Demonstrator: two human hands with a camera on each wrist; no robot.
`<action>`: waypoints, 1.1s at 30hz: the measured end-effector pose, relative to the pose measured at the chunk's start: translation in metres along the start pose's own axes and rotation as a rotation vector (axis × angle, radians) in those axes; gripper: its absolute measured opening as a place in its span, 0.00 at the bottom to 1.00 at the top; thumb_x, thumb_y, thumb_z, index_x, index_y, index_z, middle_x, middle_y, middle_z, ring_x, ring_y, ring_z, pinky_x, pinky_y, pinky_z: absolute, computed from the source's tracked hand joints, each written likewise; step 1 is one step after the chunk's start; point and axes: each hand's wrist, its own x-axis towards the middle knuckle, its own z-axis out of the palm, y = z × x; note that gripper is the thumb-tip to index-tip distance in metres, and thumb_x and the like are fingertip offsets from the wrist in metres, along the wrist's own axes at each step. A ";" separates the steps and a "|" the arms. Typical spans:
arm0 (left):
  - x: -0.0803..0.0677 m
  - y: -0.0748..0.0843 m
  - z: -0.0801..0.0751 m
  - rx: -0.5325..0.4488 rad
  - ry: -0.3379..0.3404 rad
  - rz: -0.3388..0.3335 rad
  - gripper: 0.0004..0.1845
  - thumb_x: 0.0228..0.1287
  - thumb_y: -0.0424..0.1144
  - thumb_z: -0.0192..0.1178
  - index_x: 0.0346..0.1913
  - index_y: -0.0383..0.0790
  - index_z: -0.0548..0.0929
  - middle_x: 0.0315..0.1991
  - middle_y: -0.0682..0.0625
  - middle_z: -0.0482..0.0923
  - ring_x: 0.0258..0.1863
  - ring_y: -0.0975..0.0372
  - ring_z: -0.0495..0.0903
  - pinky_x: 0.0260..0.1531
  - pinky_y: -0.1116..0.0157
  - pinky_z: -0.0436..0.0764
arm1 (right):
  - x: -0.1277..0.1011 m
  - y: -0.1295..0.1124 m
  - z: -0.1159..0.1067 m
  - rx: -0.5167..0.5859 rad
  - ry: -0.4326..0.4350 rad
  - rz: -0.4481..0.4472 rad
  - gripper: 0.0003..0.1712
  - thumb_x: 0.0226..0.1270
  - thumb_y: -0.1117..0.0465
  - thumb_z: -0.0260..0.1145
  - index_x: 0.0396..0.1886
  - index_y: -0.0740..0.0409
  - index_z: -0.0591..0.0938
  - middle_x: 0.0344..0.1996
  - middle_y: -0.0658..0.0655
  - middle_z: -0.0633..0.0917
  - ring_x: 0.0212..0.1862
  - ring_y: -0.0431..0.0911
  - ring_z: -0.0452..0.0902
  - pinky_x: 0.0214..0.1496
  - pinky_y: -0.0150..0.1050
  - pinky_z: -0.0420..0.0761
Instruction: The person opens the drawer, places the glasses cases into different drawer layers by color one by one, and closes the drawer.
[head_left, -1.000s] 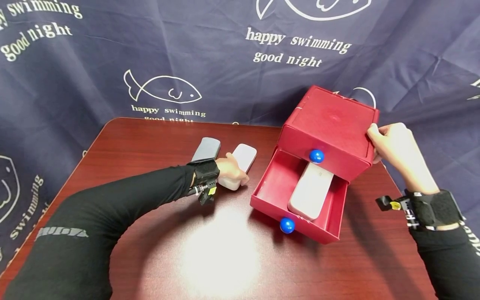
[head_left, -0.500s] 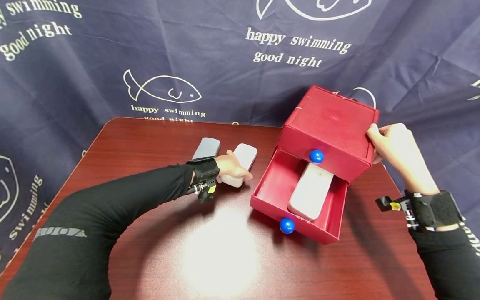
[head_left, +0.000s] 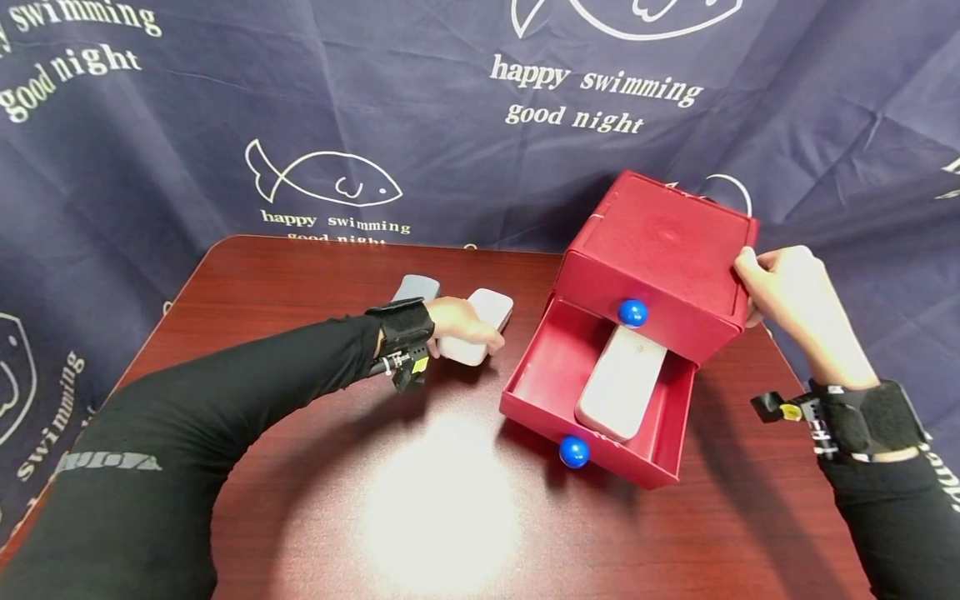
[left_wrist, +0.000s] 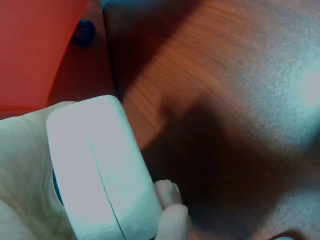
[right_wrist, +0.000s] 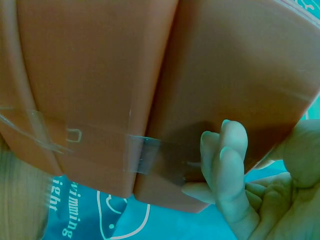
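Observation:
My left hand grips a white oblong case with rounded edges, thumb and fingers on opposite sides. In the left wrist view, a thin seam runs along the near end of this white case. Right behind the wrist lies a grey case, partly covered by the arm. On the right side of a red two-drawer box, my right hand holds the top edge, thumb above and fingers against the side wall. The lower drawer is pulled out, and a second white case lies inside it.
Blue ball knobs sit on both drawer fronts. The box stands on a reddish wooden table, with a bright glare patch in front. A dark blue printed curtain hangs close behind the table's back edge.
The left hand has shifted its hold on the white case, and the case's near end has risen a little. The left forearm covers more of the grey case. The right hand and box stay put.

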 end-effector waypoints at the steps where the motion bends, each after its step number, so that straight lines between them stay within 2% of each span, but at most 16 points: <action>1: 0.000 0.001 -0.001 0.010 0.004 -0.001 0.24 0.50 0.55 0.65 0.44 0.40 0.80 0.43 0.47 0.79 0.34 0.56 0.81 0.33 0.57 0.88 | 0.000 0.000 0.000 0.001 0.001 0.000 0.34 0.73 0.48 0.44 0.16 0.64 0.82 0.05 0.46 0.80 0.13 0.41 0.79 0.20 0.38 0.69; 6: 0.000 0.002 -0.007 0.031 0.006 -0.024 0.26 0.46 0.52 0.66 0.44 0.39 0.78 0.40 0.46 0.79 0.33 0.55 0.81 0.35 0.54 0.87 | -0.001 -0.001 0.000 0.003 -0.001 0.004 0.34 0.73 0.48 0.44 0.17 0.64 0.83 0.06 0.47 0.80 0.13 0.41 0.79 0.20 0.38 0.70; 10: -0.001 0.002 -0.009 0.024 -0.032 -0.037 0.24 0.48 0.53 0.65 0.44 0.40 0.78 0.37 0.47 0.79 0.33 0.55 0.80 0.40 0.53 0.86 | -0.001 -0.002 0.001 -0.003 -0.003 0.009 0.34 0.73 0.48 0.44 0.17 0.64 0.83 0.06 0.48 0.80 0.13 0.41 0.79 0.20 0.38 0.70; 17: -0.009 0.001 -0.018 -0.020 -0.087 -0.021 0.22 0.50 0.53 0.63 0.42 0.41 0.77 0.30 0.50 0.77 0.28 0.58 0.76 0.29 0.60 0.77 | -0.001 -0.003 0.001 -0.010 -0.004 0.002 0.34 0.73 0.48 0.44 0.15 0.63 0.82 0.06 0.49 0.80 0.13 0.42 0.79 0.20 0.38 0.70; 27: -0.025 0.007 -0.038 -0.003 -0.238 -0.007 0.17 0.54 0.53 0.62 0.37 0.44 0.76 0.24 0.54 0.76 0.24 0.62 0.74 0.27 0.64 0.73 | -0.003 -0.003 0.001 -0.015 0.011 0.015 0.34 0.72 0.48 0.45 0.14 0.61 0.81 0.05 0.48 0.79 0.13 0.42 0.78 0.20 0.40 0.68; 33: -0.044 0.011 -0.045 -0.120 -0.251 0.013 0.18 0.53 0.45 0.63 0.44 0.40 0.77 0.26 0.54 0.78 0.25 0.65 0.78 0.26 0.67 0.76 | 0.000 -0.002 0.001 -0.020 0.022 0.010 0.33 0.72 0.48 0.45 0.13 0.61 0.81 0.05 0.48 0.79 0.14 0.43 0.77 0.20 0.41 0.67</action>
